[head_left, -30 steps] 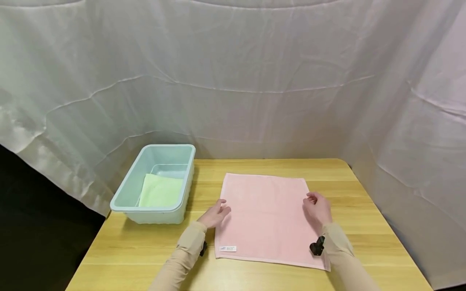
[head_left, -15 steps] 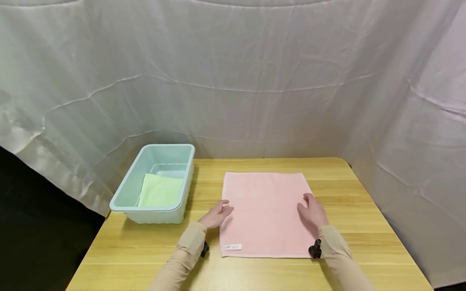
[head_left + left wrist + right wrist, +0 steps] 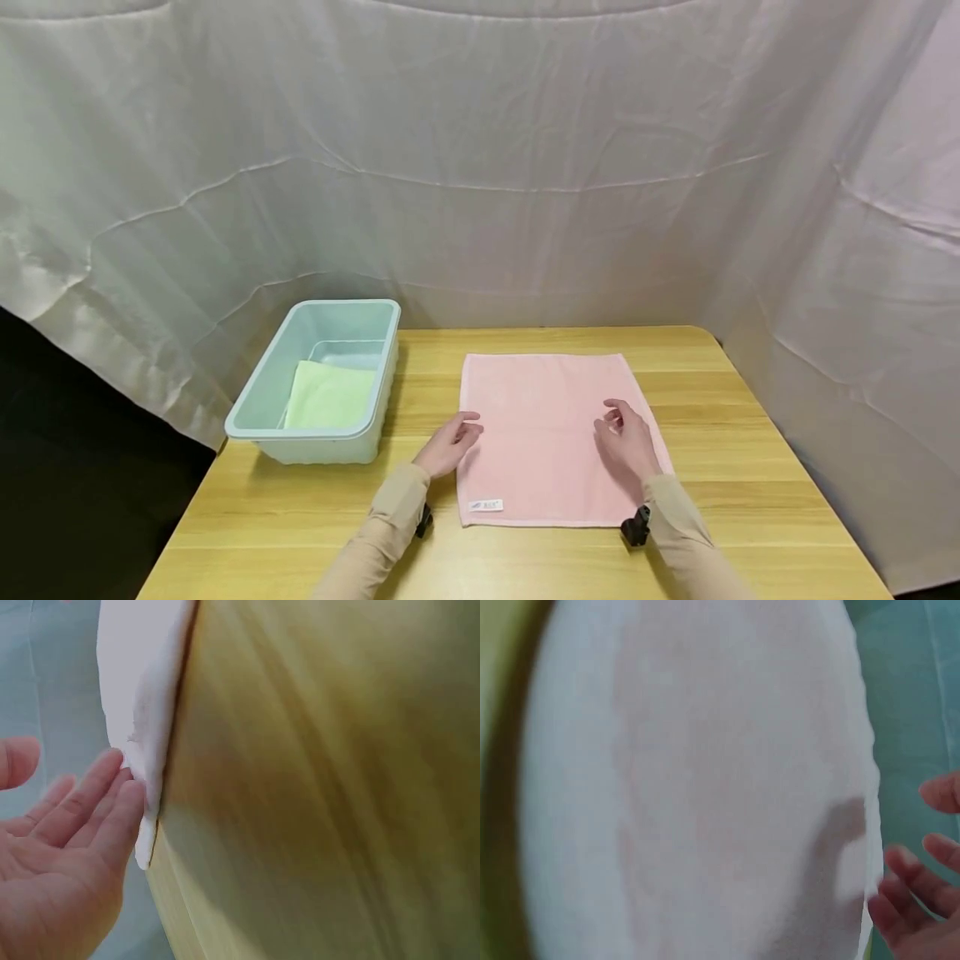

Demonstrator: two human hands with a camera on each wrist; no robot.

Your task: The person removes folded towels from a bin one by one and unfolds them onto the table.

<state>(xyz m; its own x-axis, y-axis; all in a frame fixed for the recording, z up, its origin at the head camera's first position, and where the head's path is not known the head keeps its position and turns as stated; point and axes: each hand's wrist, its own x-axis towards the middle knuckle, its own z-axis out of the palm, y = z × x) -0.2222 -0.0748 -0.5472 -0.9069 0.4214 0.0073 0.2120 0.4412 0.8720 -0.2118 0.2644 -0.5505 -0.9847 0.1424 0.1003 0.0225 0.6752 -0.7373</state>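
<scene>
A pink towel point(image 3: 540, 442) with a small white label point(image 3: 486, 505) at its near left corner lies spread flat on the wooden table. Over its left edge is my left hand point(image 3: 447, 446), fingers loosely bent and holding nothing. In the left wrist view, the fingertips of that hand point(image 3: 75, 855) are close to the towel edge point(image 3: 142, 667); contact is hard to tell. My right hand point(image 3: 630, 440) hovers above the right part of the towel, its fingers relaxed. Its shadow falls on the towel point(image 3: 720, 750) in the right wrist view, where the hand point(image 3: 922, 900) grips nothing.
A pale blue plastic basin point(image 3: 247, 408) stands at the table's left, with a light green cloth point(image 3: 330, 396) inside. Grey curtains point(image 3: 510, 242) hang behind the table point(image 3: 720, 417) and on both sides.
The towel's near right corner has swung away from me and its near edge is straighter. My right hand has moved left, over the towel. The left hand has barely shifted.
</scene>
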